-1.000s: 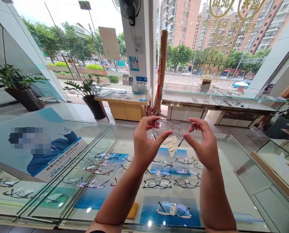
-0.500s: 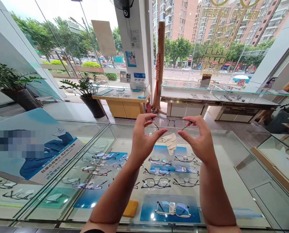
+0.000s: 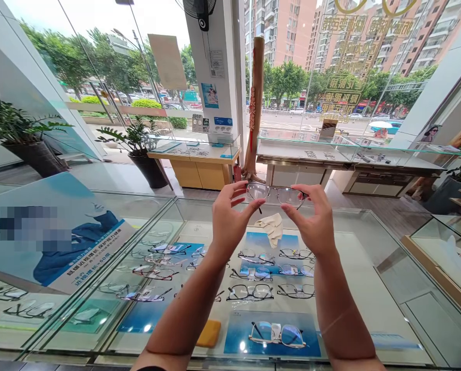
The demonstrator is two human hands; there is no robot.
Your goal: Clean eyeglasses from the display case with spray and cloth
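Note:
A pair of thin dark-rimmed eyeglasses [image 3: 274, 190] is held up above the far part of the glass display case [image 3: 365, 288]. My left hand [image 3: 233, 214] is closed on its left side, index finger along the top and thumb below. On the right side, my right hand [image 3: 311, 214] pinches the frame the same way. Both lenses look clear, and a temple end hangs below the left lens. Under the hands lies a crumpled cream cloth [image 3: 272, 228]. Rows of eyeglasses [image 3: 249, 292] rest inside the case, between my forearms.
An advertising board [image 3: 56, 226] stands on the left of the counter. A yellow cloth or case [image 3: 209, 333] lies by my left forearm. Farther off are potted plants [image 3: 143, 149], a wooden post [image 3: 257, 103] and more display counters [image 3: 300, 154] along the windows.
The eyeglasses have tilted slightly, their lenses now facing me more fully and the right side a little lower. My hands have drawn slightly closer together, both still gripping the frame.

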